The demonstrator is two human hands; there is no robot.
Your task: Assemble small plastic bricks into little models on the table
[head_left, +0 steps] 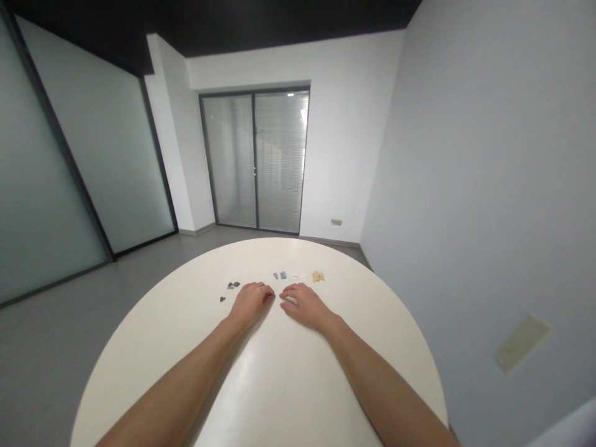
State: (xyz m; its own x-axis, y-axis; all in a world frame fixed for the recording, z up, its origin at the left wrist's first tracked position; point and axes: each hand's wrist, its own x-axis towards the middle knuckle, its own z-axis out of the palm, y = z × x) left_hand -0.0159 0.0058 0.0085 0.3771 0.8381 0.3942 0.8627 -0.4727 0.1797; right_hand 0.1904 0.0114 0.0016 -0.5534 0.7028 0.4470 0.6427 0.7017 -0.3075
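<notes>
My left hand (pixel 254 299) rests on the white table with its fingers curled and pinched together. Anything between those fingertips is too small to make out. Just across from it, my right hand (pixel 303 304) lies with curved fingers and the thumb apart, holding nothing that I can see. Beyond the hands sit small grey flat pieces (pixel 283 275), small white pieces (pixel 298 276) and a cluster of tan pieces (pixel 318 277). Small black pieces (pixel 233 285) lie left of my left hand, with another little dark piece (pixel 222 299) nearer to me.
The round white table (pixel 261 397) has its curved far edge (pixel 279 239) ahead of me. A glass door (pixel 255 161) stands in the back wall, and a grey wall (pixel 479 155) rises on the right. Frosted glass panels (pixel 93 136) line the left.
</notes>
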